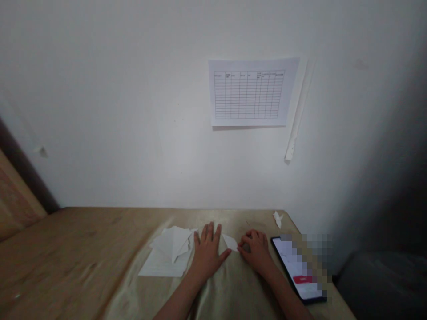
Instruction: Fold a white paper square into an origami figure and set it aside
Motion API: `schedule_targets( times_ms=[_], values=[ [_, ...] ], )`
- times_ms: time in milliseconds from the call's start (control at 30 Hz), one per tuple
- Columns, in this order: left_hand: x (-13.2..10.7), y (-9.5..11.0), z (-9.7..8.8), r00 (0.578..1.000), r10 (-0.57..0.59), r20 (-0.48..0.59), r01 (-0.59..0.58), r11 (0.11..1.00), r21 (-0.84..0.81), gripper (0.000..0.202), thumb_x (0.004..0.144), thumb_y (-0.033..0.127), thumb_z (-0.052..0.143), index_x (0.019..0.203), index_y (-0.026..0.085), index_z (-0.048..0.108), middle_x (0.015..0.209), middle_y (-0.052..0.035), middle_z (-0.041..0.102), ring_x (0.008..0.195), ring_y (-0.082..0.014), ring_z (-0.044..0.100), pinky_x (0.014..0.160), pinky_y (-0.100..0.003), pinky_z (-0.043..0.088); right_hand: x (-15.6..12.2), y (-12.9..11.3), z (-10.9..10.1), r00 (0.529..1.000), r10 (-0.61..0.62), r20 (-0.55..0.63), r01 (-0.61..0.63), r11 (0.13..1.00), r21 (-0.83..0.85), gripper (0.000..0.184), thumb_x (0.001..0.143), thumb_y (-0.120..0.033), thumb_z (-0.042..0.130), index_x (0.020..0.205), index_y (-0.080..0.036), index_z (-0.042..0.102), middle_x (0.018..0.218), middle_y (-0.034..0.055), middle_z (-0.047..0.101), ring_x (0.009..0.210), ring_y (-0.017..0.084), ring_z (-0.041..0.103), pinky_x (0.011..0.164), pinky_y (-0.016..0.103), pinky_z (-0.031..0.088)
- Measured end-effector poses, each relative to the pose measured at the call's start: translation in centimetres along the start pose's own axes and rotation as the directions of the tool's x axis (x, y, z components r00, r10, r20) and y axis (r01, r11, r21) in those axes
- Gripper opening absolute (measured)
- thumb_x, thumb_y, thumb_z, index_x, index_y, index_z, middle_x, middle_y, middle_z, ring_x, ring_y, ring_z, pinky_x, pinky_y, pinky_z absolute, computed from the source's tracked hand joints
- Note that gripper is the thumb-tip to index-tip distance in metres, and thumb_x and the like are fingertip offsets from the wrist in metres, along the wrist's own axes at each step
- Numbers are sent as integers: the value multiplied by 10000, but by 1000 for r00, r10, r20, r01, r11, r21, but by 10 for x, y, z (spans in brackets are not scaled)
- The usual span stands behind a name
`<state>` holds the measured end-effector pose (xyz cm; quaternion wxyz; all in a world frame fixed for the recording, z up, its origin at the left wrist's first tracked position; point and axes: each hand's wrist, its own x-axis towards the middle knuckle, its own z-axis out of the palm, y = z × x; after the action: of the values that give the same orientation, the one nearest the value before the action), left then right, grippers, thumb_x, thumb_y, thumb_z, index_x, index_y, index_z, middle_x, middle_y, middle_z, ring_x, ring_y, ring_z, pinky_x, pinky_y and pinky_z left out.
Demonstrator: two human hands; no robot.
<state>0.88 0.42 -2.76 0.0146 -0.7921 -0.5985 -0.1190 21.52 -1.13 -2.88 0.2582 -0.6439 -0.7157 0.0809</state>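
Observation:
A small folded piece of white paper (229,242) lies on the brown cloth-like cover between my two hands. My left hand (207,250) rests flat with its fingers spread, its thumb close to the paper's near edge. With curled fingers, my right hand (256,250) pinches the paper's right corner between thumb and fingertips. Left of my left hand is a loose pile of white paper sheets (167,262), with a creased, partly folded sheet (176,240) on top. The hand covers part of the pile's right side.
A phone (293,266) with a lit screen, partly blurred out, lies right of my right arm. A small folded paper piece (278,219) sits near the table's far right corner. A printed table sheet (248,95) hangs on the white wall (133,111) behind the table (76,258).

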Motion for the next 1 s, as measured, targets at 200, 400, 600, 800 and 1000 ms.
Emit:
schedule_targets(
  times_ms=[200,400,600,800,1000],
  values=[
    [-4,5,-2,980,189,-67,-192,981,-32,618,874,532,617,1434,553,355,1670,-17,124,1501,-404,168,1106,-772,41,0,2,0,1000,-18,14,18,1000,2,91,821,-314,683,904,-319,721,1128,43,606,1139,253,493,1036,414,301],
    [-4,2,5,983,178,-37,-179,983,-51,462,919,589,521,1369,601,414,1667,39,134,1501,-418,155,1084,-796,-13,0,3,0,1000,-10,25,10,1000,6,105,829,-313,677,927,-328,710,1149,28,598,1165,242,483,1061,406,276],
    [1,-3,3,996,74,-42,-75,997,-29,448,905,671,473,1346,593,457,1661,18,167,1507,-415,142,1083,-781,-62,-1,0,-4,999,-1,43,1,1000,12,116,830,-314,670,937,-339,709,1131,24,607,1168,243,486,1073,411,264],
    [2,-6,0,998,0,-66,-1,1000,-10,459,897,632,520,1350,569,477,1647,-17,224,1502,-425,149,1070,-798,-44,-1,1,-3,999,-11,31,10,1000,24,122,826,-304,674,938,-335,712,1130,29,607,1175,252,488,1077,418,266],
    [5,-8,-4,997,34,-73,-37,998,-42,393,906,621,516,1283,531,579,1641,1,241,1505,-418,147,1067,-807,-44,-1,3,-3,999,-25,28,25,1000,13,132,827,-329,680,953,-340,714,1133,37,603,1159,257,494,1058,410,288]
  ],
)
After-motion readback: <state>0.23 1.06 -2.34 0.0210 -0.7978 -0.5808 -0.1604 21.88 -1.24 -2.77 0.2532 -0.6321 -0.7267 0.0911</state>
